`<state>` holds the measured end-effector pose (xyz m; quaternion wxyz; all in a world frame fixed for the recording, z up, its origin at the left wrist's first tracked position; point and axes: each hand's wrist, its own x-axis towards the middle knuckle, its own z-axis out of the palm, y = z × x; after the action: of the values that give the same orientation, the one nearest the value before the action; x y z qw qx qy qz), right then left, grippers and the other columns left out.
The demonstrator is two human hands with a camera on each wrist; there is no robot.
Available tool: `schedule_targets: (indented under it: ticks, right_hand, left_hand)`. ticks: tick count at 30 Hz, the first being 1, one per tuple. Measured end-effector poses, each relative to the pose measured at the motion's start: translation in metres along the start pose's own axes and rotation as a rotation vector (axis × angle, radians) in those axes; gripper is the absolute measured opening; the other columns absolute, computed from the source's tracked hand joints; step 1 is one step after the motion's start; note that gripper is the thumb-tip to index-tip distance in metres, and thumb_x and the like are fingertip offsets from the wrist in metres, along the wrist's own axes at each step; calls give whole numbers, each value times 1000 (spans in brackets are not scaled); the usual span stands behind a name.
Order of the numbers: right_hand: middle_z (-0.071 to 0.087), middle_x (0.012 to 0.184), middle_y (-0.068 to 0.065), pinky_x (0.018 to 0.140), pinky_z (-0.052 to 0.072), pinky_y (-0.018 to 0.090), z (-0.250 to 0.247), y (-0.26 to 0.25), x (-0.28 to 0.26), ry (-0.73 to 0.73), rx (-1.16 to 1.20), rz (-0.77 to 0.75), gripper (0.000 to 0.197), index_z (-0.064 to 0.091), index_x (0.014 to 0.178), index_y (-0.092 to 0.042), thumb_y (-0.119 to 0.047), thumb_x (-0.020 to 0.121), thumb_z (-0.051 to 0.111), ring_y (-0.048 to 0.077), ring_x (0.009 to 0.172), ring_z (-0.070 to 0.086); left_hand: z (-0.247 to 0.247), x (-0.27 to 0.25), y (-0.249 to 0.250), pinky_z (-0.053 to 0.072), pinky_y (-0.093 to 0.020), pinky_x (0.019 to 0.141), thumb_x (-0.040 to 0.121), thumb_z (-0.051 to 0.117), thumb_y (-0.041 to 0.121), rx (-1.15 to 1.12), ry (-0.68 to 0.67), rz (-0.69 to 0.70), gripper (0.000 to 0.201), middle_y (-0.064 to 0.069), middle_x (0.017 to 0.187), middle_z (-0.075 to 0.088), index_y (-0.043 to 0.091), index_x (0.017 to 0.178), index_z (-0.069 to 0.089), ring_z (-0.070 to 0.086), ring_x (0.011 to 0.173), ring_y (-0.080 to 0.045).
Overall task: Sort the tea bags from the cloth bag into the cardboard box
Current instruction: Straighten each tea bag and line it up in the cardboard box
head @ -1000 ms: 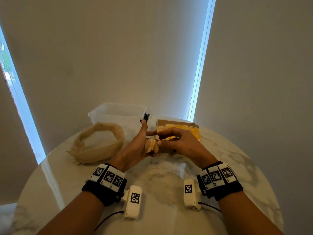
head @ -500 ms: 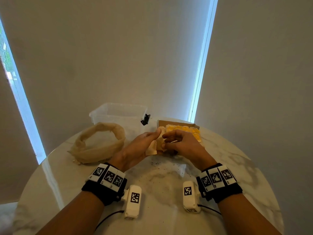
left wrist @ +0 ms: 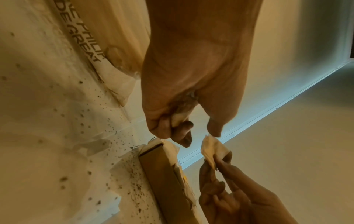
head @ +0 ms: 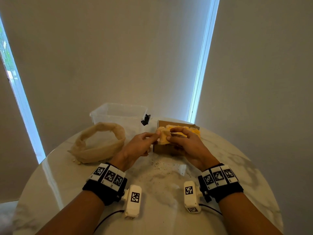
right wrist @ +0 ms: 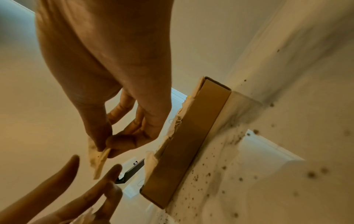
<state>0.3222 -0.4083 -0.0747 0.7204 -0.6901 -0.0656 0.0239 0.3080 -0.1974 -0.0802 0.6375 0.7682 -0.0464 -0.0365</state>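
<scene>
Pinching one tea bag (head: 164, 136) in our right hand (head: 187, 146) above the cardboard box (head: 166, 148); our left hand (head: 137, 147) curls around more tea bags (left wrist: 179, 119).

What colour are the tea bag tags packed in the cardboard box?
Yellow-orange, in rows atop the tea bags in the cardboard box; the head view shows it best.

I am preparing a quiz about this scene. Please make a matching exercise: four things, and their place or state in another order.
1. beige cloth bag
2. brown cardboard box
3. clear plastic tub
4. small pale tea bag

a. pinched in the right hand
b. behind the cloth bag
c. rim rolled down, on the left
d. holds yellow-tagged tea bags

Pairs: 1-c, 2-d, 3-b, 4-a
</scene>
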Motion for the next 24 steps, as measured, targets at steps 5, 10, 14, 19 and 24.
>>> schedule_targets:
  ticks: [5, 10, 14, 19, 24]
  right_hand:
    - [80, 117, -1, 101, 59, 42, 5, -4, -5, -29, -84, -26, 36, 73, 119, -24, -14, 87, 86, 26, 118, 71]
    - [74, 120, -12, 85, 63, 31, -7, -28, -12, 42, -425, -284, 32, 71, 119, -34, -25, 91, 83, 13, 108, 72]
    - [70, 126, -19, 87, 53, 21, 3, -44, -8, -159, -790, -403, 38, 66, 124, -47, -32, 93, 81, 3, 111, 68]
    - [74, 110, -17, 86, 59, 26, 19, -48, 1, -224, -1011, -373, 27, 70, 117, -40, -32, 93, 81, 5, 100, 70]
    - [74, 107, -9, 79, 61, 26, 18, -59, 15, -218, -985, -310, 24, 67, 99, -35, -16, 93, 81, 9, 93, 71]
  left_hand:
    - [0, 1, 1, 57, -41, 93, 98, 67, 51, 99, 50, 59, 26, 5, 113, 68, 34, 118, 65, 63, 100, -15]
    - [-5, 1, 3, 51, -26, 74, 98, 68, 48, 156, 40, 82, 26, 11, 105, 66, 31, 117, 67, 61, 95, -9]
    - [-11, 5, -3, 48, -26, 81, 94, 70, 54, 287, 6, 159, 33, 10, 109, 71, 30, 116, 75, 63, 103, -7]
    - [-15, 7, -8, 45, -26, 80, 92, 70, 55, 316, 15, 229, 35, 8, 106, 72, 28, 114, 77, 63, 104, -10]
    - [-14, 10, -8, 46, -20, 72, 98, 67, 51, 298, 102, 188, 35, 14, 103, 63, 27, 124, 69, 60, 96, -3]
